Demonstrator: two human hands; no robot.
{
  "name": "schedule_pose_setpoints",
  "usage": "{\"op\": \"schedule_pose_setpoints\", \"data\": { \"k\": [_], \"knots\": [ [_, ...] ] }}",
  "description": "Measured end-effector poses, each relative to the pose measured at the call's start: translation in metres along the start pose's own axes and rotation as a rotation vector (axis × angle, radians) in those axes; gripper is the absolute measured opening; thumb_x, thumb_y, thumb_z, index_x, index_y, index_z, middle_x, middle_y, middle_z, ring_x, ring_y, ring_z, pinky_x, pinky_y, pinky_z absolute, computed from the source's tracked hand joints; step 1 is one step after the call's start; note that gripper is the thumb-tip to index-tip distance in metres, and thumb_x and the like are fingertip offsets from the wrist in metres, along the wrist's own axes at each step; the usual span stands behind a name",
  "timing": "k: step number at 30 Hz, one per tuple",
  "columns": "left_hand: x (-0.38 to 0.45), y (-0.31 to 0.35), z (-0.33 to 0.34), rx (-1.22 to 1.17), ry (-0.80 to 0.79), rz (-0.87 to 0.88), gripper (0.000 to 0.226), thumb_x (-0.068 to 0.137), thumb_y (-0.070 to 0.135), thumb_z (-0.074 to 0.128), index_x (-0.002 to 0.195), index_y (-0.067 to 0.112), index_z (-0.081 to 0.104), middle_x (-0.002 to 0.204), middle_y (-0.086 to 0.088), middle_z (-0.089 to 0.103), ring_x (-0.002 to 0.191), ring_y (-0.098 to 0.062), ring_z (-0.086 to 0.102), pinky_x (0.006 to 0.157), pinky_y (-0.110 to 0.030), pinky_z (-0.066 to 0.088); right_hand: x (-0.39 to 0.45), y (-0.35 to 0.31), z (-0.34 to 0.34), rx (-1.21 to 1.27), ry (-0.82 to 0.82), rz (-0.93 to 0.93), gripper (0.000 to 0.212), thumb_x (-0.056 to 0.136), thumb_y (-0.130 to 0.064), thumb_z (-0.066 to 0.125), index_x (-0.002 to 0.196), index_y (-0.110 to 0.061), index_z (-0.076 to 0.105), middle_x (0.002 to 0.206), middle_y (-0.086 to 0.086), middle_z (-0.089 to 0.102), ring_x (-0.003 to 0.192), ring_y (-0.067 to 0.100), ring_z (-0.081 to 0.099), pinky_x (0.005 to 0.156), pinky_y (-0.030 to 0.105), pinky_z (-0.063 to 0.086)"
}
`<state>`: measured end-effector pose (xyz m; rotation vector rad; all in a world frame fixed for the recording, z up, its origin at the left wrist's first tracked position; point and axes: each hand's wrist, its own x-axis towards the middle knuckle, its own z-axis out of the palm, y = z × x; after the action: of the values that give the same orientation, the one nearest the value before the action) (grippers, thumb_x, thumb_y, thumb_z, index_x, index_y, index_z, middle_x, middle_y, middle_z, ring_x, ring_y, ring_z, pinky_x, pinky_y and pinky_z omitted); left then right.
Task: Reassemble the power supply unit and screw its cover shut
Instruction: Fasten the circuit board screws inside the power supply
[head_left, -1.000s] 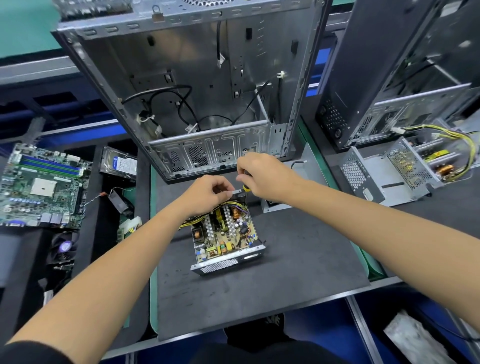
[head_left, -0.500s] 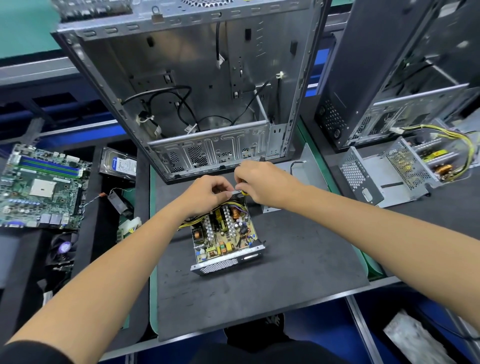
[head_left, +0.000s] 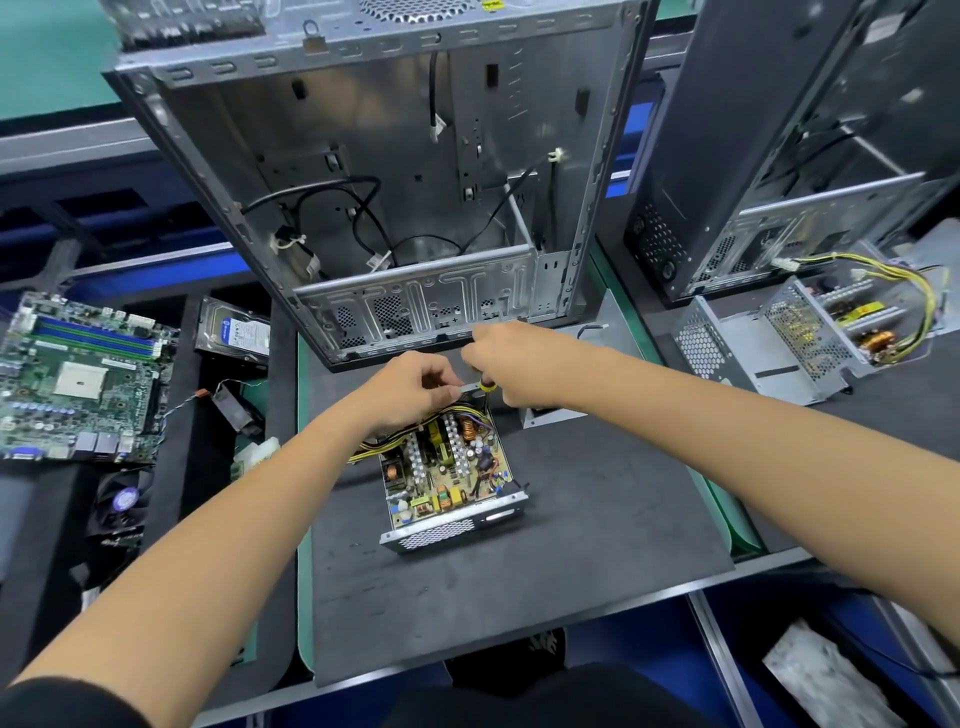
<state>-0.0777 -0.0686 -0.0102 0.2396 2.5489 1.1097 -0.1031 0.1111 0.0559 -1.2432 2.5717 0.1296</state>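
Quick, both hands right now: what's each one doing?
Left hand: fingers curled, gripping the far edge of the open power supply unit.
Right hand: gripping a screwdriver with a yellow-black handle.

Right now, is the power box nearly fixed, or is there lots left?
Lots left. The circuit board already sits in the power supply tray. The right hand holds a screwdriver at the far edge while the left hand steadies it. The top is open; no cover on.

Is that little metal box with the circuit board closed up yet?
Open. The small grey metal power supply box has no cover on; its green circuit board with coils and yellow wires is exposed from above.
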Motion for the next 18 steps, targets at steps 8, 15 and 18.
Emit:
{"op": "schedule_pose_setpoints", "data": {
  "k": [8,15,18],
  "knots": [
    [0.001,0.0,-0.004,-0.054,-0.022,-0.036,0.015,0.087,0.019,0.068,0.074,0.025,0.064,0.076,0.019,0.063,0.068,0.014,0.055,0.062,-0.003,0.038,0.004,-0.002,-0.005,-0.134,0.034,0.096,0.028,0.1,-0.033,0.041,0.103,-0.01,0.056,0.091,0.008,0.058,0.073,0.025,0.043,0.059,0.032,0.036],
    [0.002,0.0,-0.006,-0.069,-0.049,-0.044,0.016,0.088,0.018,0.067,0.073,0.023,0.063,0.075,0.014,0.063,0.069,0.004,0.055,0.066,-0.012,0.038,0.005,-0.007,-0.016,-0.092,-0.131,-0.028,0.024,0.085,-0.004,0.053,0.108,-0.007,0.046,0.1,0.006,0.035,0.06,0.016,0.042,0.047,0.027,0.026],
    [0.003,-0.001,-0.005,-0.083,-0.058,-0.05,0.01,0.087,0.018,0.067,0.077,0.017,0.066,0.076,0.013,0.063,0.07,0.003,0.055,0.067,-0.014,0.039,0.006,-0.01,-0.018,-0.111,-0.063,-0.025,0.009,0.083,-0.004,0.056,0.092,-0.008,0.055,0.081,0.004,0.042,0.064,0.019,0.045,0.05,0.028,0.033]
  ]
}}
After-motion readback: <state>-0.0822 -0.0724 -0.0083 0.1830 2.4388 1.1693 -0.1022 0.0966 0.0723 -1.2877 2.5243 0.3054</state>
